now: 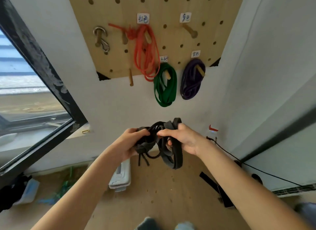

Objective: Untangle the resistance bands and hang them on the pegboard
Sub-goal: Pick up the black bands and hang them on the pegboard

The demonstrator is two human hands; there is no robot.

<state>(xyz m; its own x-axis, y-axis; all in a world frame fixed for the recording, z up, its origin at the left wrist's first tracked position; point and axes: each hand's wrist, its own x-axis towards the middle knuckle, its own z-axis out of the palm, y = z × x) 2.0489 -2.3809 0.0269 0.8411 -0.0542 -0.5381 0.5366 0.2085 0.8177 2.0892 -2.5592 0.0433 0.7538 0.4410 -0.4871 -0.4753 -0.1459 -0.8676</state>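
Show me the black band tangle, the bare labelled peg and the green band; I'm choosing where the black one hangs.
black band tangle (168, 154), head view: hanging flat loop.
bare labelled peg (189, 30), head view: wooden shaft.
green band (172, 91), head view: right side of coil.

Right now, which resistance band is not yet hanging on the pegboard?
The black band, gripped by both hands; the red, green and purple bands hang on pegs.

White wall (119, 101), black-framed window (34, 96), wooden floor (162, 195).
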